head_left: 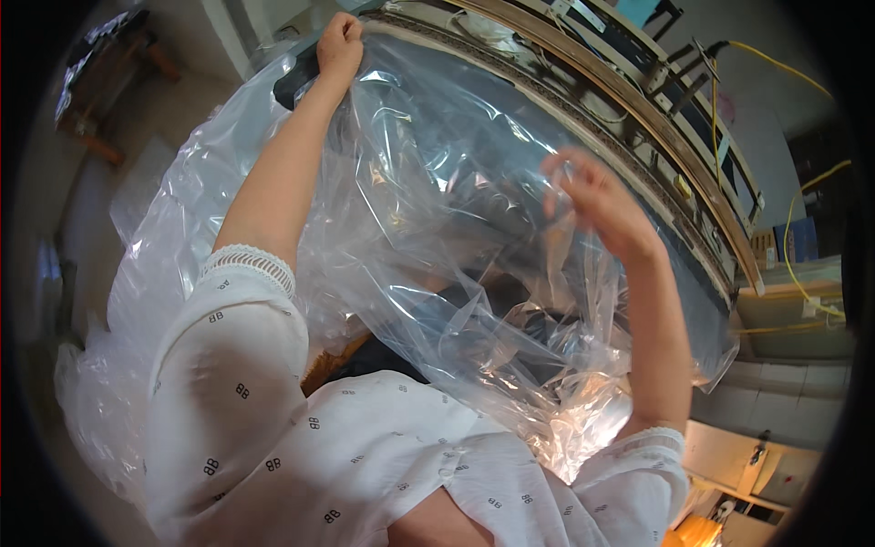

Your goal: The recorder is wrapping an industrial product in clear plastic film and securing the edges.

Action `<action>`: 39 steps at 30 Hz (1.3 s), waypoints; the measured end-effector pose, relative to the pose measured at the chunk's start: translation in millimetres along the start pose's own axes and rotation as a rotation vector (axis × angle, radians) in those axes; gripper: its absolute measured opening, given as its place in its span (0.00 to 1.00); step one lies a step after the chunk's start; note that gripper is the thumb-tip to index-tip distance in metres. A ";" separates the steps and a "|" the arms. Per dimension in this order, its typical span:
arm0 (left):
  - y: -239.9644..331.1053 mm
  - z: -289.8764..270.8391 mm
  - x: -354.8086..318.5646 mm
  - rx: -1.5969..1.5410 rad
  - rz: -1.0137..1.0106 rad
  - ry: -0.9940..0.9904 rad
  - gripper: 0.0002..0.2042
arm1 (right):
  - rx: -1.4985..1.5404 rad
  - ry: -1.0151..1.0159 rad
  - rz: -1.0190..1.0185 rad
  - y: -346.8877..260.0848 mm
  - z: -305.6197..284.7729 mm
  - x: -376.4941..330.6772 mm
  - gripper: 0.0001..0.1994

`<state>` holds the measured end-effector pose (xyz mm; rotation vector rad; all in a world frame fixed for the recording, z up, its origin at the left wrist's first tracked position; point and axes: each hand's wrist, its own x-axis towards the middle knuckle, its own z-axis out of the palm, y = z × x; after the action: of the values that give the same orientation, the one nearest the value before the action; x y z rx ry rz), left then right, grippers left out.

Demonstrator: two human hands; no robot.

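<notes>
A large clear plastic sheet [428, 201] drapes over a dark bulky object [474, 191] in front of me. My left hand [339, 44] is stretched far up, fist closed on the sheet's top edge near a black end of the object [296, 84]. My right hand [597, 196] is raised at mid right, fingers pinching a fold of the same plastic. Both forearms are bare below white patterned sleeves [246, 365]. The object under the plastic is mostly blurred by reflections.
A long wood-and-metal frame [638, 137] runs diagonally along the upper right. Yellow cables [793, 228] hang at the right above stacked pale boxes [793, 319]. More crumpled plastic [100, 392] spills down at the left over a pale floor [137, 137].
</notes>
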<state>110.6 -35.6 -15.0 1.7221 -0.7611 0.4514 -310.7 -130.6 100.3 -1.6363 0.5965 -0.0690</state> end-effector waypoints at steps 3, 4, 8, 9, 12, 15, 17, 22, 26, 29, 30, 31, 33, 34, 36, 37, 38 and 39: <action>0.4 9.0 -0.4 0.162 0.013 -0.068 0.05 | -0.014 -0.521 0.443 43.0 10.7 -60.6 0.09; -5.9 6.3 1.2 0.103 0.059 -0.068 0.05 | -0.080 -0.543 0.538 67.0 11.2 -84.8 0.11; -7.2 -3.9 14.8 0.259 0.185 -0.122 0.08 | -0.674 -0.309 0.643 188.5 -18.7 -200.7 0.14; -22.3 -2.7 20.0 0.282 0.242 -0.124 0.08 | -0.934 -0.230 0.639 207.7 -31.8 -225.5 0.16; -32.1 7.5 21.3 0.309 0.346 -0.217 0.08 | -1.153 -0.005 1.193 242.8 -43.7 -307.0 0.16; -18.0 14.6 15.5 0.314 0.438 -0.290 0.08 | -1.355 0.139 1.411 276.1 -66.5 -388.0 0.15; -38.9 6.0 25.7 0.400 0.409 -0.307 0.07 | -1.585 0.422 1.455 287.2 -116.1 -448.4 0.10; -70.5 14.4 44.2 0.349 0.427 -0.263 0.08 | -1.444 0.895 1.253 237.2 -235.3 -513.7 0.09; -118.4 -2.7 66.6 0.536 0.214 -0.236 0.10 | -1.471 1.372 1.094 214.8 -297.2 -445.9 0.11; -147.7 -46.0 83.5 0.575 0.180 -0.211 0.11 | -1.803 1.833 0.186 154.9 -263.4 -344.5 0.14; -152.3 -50.9 84.9 0.544 0.185 -0.198 0.11 | -1.550 1.695 -0.013 152.2 -252.9 -325.2 0.15; -148.1 -44.5 80.0 0.540 0.190 -0.210 0.11 | -1.304 1.548 -0.182 152.5 -237.3 -311.2 0.15; -131.9 -36.5 72.7 0.489 0.180 -0.300 0.12 | -0.972 1.028 -0.205 156.7 -194.6 -281.3 0.18; -138.8 -52.1 78.3 0.508 0.190 -0.301 0.12 | -1.047 0.909 -0.154 168.5 -186.7 -268.4 0.19; -153.9 -80.8 91.8 0.561 0.198 -0.239 0.14 | -1.103 0.786 -0.129 186.5 -177.1 -249.3 0.21; -152.5 -91.3 101.0 0.570 0.207 -0.233 0.14 | -1.141 0.797 -0.095 189.9 -169.5 -246.4 0.22; -146.8 -90.9 102.7 0.560 0.185 -0.213 0.14 | -1.187 0.809 -0.043 192.7 -163.9 -249.4 0.24; -141.2 -97.4 104.6 0.554 0.163 -0.193 0.14 | -1.180 0.810 -0.037 191.9 -161.3 -253.8 0.24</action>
<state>291.6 51.4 -19.3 2.2519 -0.9825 0.6582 -655.4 -178.4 21.7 -2.7771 1.3852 -0.4997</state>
